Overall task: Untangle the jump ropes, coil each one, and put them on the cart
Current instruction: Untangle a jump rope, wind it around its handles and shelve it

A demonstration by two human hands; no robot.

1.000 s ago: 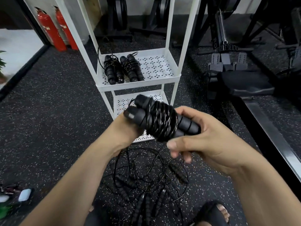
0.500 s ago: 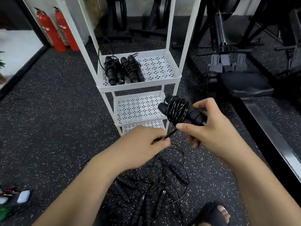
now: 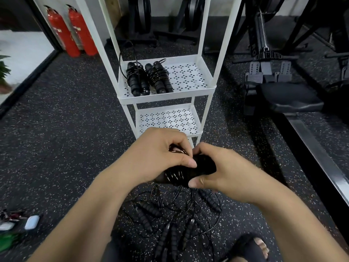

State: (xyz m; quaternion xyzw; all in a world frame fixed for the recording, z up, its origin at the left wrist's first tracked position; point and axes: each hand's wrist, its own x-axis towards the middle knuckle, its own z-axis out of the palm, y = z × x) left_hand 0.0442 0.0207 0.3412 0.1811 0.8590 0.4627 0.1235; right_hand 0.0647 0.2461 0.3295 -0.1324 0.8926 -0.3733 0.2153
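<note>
Grip: left hand, right hand clamped on coiled jump rope. A slackened hold would likely unwind it.

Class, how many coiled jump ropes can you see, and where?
3. A left coil and right coil lie side by side on the cart tray; the third coil is gripped by the left hand and right hand. The floor tangle may hide others.
</note>
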